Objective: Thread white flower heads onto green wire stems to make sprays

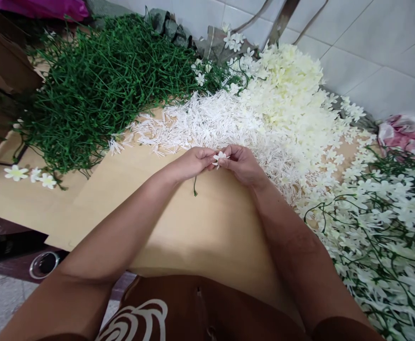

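Observation:
My left hand (199,162) and my right hand (241,163) meet over the board, fingertips pinched around a small white artificial flower (220,158). A green plastic stem (195,187) hangs below my left fingers, its upper part hidden by them. The thumb and forefinger of my right hand press on the flower's petals. Just beyond my hands lies a heap of thin white plastic pieces (210,121). Behind it on the right rises a pile of loose cream-white petals (288,90).
A large heap of green stems (115,76) covers the back left. Finished-looking flower sprays (392,227) lie at the right, and a few white flowers (16,173) at the left. The tan board (200,232) ends near my body. A tiled wall (377,52) stands behind.

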Tool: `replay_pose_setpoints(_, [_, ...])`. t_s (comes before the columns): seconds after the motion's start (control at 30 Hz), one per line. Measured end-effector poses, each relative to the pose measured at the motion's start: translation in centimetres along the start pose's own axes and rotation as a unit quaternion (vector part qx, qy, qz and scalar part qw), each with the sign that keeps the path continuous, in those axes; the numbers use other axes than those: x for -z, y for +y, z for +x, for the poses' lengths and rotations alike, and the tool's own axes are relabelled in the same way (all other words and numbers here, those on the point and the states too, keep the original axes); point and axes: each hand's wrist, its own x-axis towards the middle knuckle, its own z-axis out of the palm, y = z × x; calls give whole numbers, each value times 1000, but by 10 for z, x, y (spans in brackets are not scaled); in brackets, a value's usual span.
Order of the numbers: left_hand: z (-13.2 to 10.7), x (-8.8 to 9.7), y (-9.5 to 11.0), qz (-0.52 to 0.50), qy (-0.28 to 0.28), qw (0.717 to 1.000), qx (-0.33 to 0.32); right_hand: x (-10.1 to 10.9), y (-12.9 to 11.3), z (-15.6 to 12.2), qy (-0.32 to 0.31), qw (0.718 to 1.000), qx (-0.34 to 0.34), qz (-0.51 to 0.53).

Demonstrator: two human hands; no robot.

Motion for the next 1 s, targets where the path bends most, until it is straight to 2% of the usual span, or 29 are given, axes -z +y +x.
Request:
replay_pose_setpoints(0.47, [-1, -2, 0, 16, -13, 1000, -1, 1, 1, 1, -4, 1000, -18, -22])
replay_pose_setpoints(0.67, [3, -2, -4, 1, -13, 1000, -4, -1, -1, 0, 8, 1000, -26, 4])
replay_pose_setpoints(1.0, [1, -7, 1, -19, 26, 999, 23, -5, 0, 4, 27, 999, -37, 2])
